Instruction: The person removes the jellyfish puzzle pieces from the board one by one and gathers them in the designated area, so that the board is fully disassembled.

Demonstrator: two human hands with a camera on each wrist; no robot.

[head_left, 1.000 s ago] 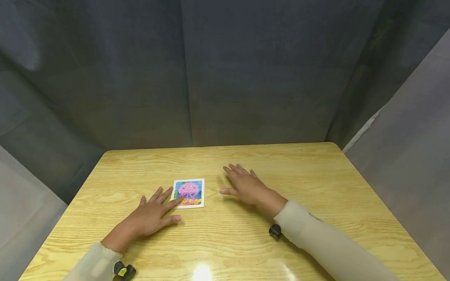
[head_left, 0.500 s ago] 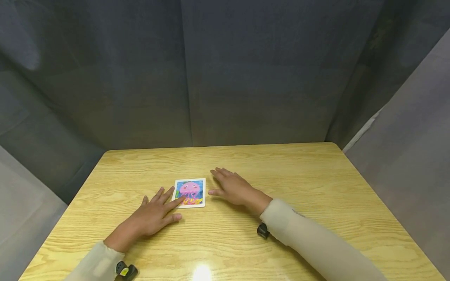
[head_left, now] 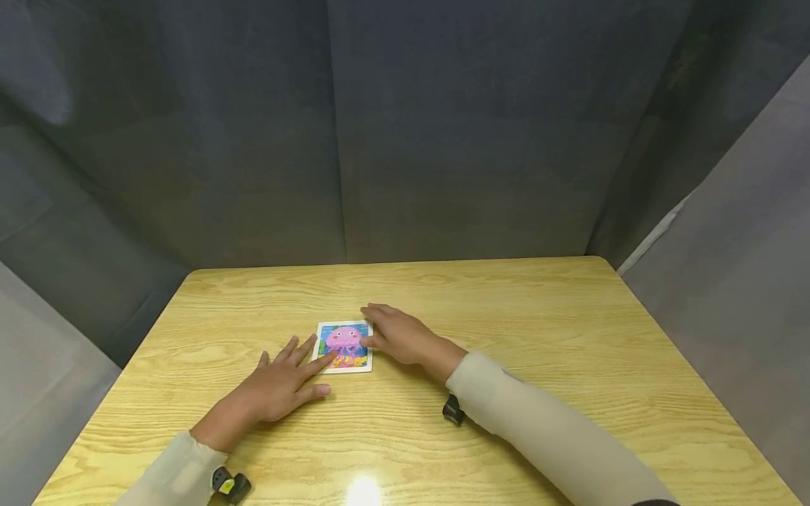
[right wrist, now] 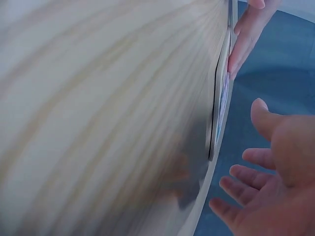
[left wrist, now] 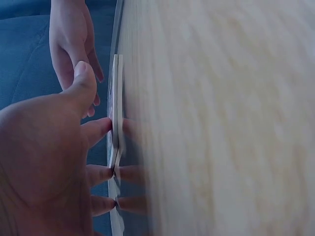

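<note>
A square jellyfish picture board with a white border lies flat on the wooden table, pink jellyfish on blue. My left hand is spread with straight fingers, its index finger touching the board's lower left part. In the left wrist view the fingertips meet the thin edge of the board. My right hand hangs over the board's right edge, palm down, its thumb overlapping the picture. The right wrist view shows the right hand's fingers slightly bent, holding nothing and apart from the board.
The light wooden table reaches back to a dark curtain. Pale cloth panels flank it on the right and left. A small black device sits at the left wrist, another black device at the right.
My right hand has moved left, from beside the board to over its right edge. The board has shifted slightly right together with my left hand.
</note>
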